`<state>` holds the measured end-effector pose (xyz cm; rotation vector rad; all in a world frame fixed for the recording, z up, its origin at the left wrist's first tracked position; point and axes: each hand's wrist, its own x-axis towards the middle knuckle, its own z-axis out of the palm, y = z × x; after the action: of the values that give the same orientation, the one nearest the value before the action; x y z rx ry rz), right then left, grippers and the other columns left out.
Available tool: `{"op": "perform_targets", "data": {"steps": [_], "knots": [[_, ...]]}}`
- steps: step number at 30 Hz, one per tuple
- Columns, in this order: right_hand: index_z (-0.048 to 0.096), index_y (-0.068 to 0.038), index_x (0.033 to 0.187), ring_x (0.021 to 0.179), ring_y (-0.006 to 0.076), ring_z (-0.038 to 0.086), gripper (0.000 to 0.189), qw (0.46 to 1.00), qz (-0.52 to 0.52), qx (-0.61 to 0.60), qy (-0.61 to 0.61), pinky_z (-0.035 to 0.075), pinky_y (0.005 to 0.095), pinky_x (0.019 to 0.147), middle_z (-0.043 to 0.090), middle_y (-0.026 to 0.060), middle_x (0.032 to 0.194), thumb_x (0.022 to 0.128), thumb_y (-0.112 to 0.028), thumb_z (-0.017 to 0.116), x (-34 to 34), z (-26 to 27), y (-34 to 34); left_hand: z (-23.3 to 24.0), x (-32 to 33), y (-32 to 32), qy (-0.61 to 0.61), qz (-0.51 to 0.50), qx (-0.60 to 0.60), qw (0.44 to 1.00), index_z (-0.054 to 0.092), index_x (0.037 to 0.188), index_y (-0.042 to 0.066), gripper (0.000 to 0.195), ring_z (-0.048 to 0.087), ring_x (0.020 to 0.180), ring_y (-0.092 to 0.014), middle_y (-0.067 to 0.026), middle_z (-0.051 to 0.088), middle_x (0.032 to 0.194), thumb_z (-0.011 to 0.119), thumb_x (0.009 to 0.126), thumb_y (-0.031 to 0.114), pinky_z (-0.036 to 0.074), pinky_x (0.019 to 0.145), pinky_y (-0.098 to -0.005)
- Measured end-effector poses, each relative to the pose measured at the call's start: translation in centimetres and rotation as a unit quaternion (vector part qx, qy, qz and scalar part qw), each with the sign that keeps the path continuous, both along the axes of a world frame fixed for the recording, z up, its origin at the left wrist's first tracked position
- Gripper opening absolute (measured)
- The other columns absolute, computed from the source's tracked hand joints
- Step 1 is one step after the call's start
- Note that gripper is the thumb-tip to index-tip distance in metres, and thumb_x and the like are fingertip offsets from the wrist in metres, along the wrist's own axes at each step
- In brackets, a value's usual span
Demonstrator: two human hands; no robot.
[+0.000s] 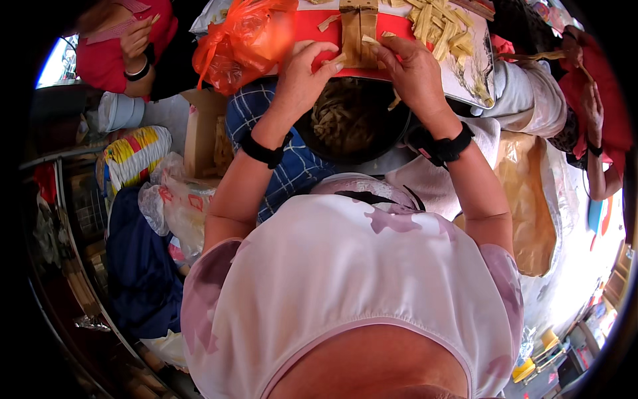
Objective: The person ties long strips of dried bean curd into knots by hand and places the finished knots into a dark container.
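On a red-topped table (316, 25) stands a wooden block or jig (359, 37), pointing away from me. My left hand (311, 67) is at its left side, a short pale strip between thumb and fingers. My right hand (411, 70) is at its right side and pinches another pale, dried-looking strip (370, 41) over the wood. A small piece hangs below the right palm. Under the table edge, a dark round basin (349, 119) holds many folded or curled strips. A pile of flat yellowish strips (443, 27) lies at the right on the table.
A knotted orange plastic bag (239, 47) sits left of my left hand. A cardboard box (202, 134) and clear plastic bags (182, 199) are at my left. One person in red is at the upper left, another at the right holding a long strip (538, 56). Brown paper (526, 199) lies at right.
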<state>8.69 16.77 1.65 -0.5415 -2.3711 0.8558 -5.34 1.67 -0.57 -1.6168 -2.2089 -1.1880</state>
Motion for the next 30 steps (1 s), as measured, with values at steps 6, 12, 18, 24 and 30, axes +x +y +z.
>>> {"op": "perform_targets", "data": {"steps": [6, 12, 18, 24, 30], "knots": [[0.059, -0.002, 0.094, 0.067, 0.0283, 0.059, 0.016, 0.970, 0.122, -0.175, 0.115, 0.048, 0.0312, 0.062, 0.059, 0.0139, 0.074, 0.084, -0.013, 0.059, 2.0, 1.5, -5.4, 0.7, 5.5, -1.9, -0.675, -0.126, -0.086, 0.722, 0.058, 0.105, 0.006, 0.042, 0.059, 0.088, -0.017, -0.0056, 0.062, 0.093, 0.043, 0.092, 0.044, 0.044, 0.077, -0.0282], [0.057, -0.001, 0.095, 0.071, 0.0285, 0.059, 0.014, 0.948, 0.217, -0.195, 0.124, 0.048, 0.0304, 0.064, 0.059, 0.0133, 0.081, 0.087, -0.013, 0.055, 3.2, -0.1, -7.3, 1.3, 6.0, -2.1, -0.792, -0.112, 0.049, 0.598, 0.059, 0.100, 0.009, 0.028, 0.056, 0.078, -0.017, -0.0042, 0.058, 0.094, 0.051, 0.089, 0.033, 0.044, 0.070, -0.0289], [0.054, -0.001, 0.089, 0.059, 0.0261, 0.059, 0.018, 0.935, 0.132, -0.311, 0.108, 0.046, 0.0283, 0.055, 0.056, 0.0127, 0.063, 0.092, -0.017, 0.047, 1.9, -0.1, -5.4, 0.2, 6.2, -2.2, -0.807, -0.177, -0.043, 0.561, 0.057, 0.093, 0.006, 0.017, 0.054, 0.073, -0.014, -0.0013, 0.056, 0.080, 0.047, 0.086, 0.017, 0.044, 0.063, -0.0284], [0.054, -0.005, 0.090, 0.049, 0.0135, 0.053, 0.022, 0.770, 0.162, -0.608, 0.106, 0.043, 0.0278, 0.047, 0.057, 0.0084, 0.069, 0.094, -0.024, 0.044, 1.2, -1.9, -5.0, 2.5, 6.4, -2.1, -0.115, 0.000, -0.003, 0.993, 0.055, 0.097, 0.005, 0.021, 0.056, 0.078, -0.033, -0.0151, 0.058, 0.084, 0.048, 0.077, 0.004, 0.045, 0.070, -0.0384], [0.050, -0.005, 0.093, 0.045, 0.0183, 0.051, 0.022, 0.686, 0.204, -0.698, 0.013, 0.043, 0.0307, 0.046, 0.056, 0.0099, 0.064, 0.094, -0.026, 0.044, 2.4, 0.7, -5.4, 2.9, 5.6, -1.9, -0.067, -0.032, 0.028, 0.997, 0.054, 0.099, 0.003, 0.020, 0.055, 0.079, -0.027, -0.0125, 0.053, 0.087, 0.047, 0.081, -0.001, 0.044, 0.069, -0.0338]]}}
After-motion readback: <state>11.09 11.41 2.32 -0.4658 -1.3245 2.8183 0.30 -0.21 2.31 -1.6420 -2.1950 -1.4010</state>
